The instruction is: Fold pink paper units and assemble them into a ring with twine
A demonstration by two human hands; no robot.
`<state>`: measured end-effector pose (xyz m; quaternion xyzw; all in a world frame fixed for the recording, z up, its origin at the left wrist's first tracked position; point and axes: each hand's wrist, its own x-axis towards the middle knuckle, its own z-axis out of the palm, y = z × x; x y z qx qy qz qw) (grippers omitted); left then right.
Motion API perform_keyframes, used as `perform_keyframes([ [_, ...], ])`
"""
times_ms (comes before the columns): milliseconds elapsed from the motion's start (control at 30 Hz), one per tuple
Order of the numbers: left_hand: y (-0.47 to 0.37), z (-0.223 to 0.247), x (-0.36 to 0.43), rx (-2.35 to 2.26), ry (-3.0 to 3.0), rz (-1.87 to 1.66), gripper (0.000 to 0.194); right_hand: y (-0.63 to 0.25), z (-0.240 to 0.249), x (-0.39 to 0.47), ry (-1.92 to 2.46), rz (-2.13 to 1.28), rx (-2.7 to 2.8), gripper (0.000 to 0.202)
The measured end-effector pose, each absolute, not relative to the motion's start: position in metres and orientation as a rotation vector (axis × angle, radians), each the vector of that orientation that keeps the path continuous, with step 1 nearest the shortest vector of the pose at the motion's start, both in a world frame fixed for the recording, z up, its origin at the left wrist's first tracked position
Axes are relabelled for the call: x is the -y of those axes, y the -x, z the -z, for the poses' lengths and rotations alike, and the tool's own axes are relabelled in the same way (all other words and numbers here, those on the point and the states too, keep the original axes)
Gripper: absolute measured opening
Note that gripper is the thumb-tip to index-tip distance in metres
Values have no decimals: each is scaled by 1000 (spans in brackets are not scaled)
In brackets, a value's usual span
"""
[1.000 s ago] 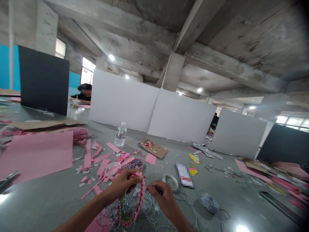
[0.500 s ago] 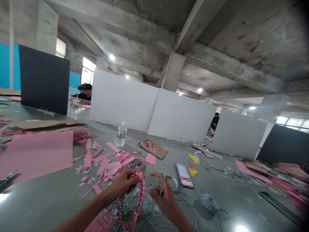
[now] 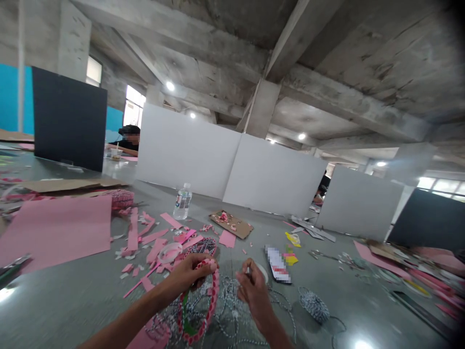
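Observation:
My left hand [image 3: 196, 269] pinches the top of a pink loop [image 3: 213, 295] with red dots along its edge and green on its inner side. The loop hangs over the table in front of me. To its right, my right hand [image 3: 252, 281] is raised with its fingers curled together; whether a strand is between them is too small to see. Grey-and-white twisted cord [image 3: 228, 300] lies tangled beneath both hands. A wound ball of the same cord [image 3: 314, 304] rests further right. Behind my left hand sits a cord-wrapped oval piece [image 3: 203, 246].
A water bottle [image 3: 182, 201] stands before the white partition [image 3: 189, 150]. Pink paper [image 3: 65, 232] and scraps cover the left side. Cardboard [image 3: 230, 224], a pixelated white packet [image 3: 278, 264] and a dark phone-like slab [image 3: 417, 310] lie around. Another person [image 3: 129, 138] sits behind the partitions.
The fingers of my right hand have gone from spread to curled together, and the hand has shifted slightly right. My left hand and the loop stay nearly still.

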<state>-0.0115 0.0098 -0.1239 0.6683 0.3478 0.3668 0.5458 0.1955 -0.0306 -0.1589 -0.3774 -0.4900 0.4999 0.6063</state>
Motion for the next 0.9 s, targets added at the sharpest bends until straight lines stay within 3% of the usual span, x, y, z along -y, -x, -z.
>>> perform_keyframes([
  [133,11,125,-10,-821,-1583,-873,50,-190,165,30,983,-898,1601,31],
  [200,11,126,-10,-822,-1586,-873,49,-189,165,29,957,-874,1597,39],
  [400,12,127,-11,-823,-1594,-839,52,-196,154,26,662,-1337,786,35],
  [500,13,126,-11,-805,-1601,-863,52,-204,148,23,549,-1373,610,38],
  [600,13,125,-11,-827,-1600,-834,52,-207,150,22,621,-1293,723,44],
  [767,14,125,-10,-843,-1618,-860,49,-191,162,29,942,-1015,1299,35],
  [900,14,128,-12,-829,-1616,-884,50,-189,159,28,908,-1046,1244,42],
])
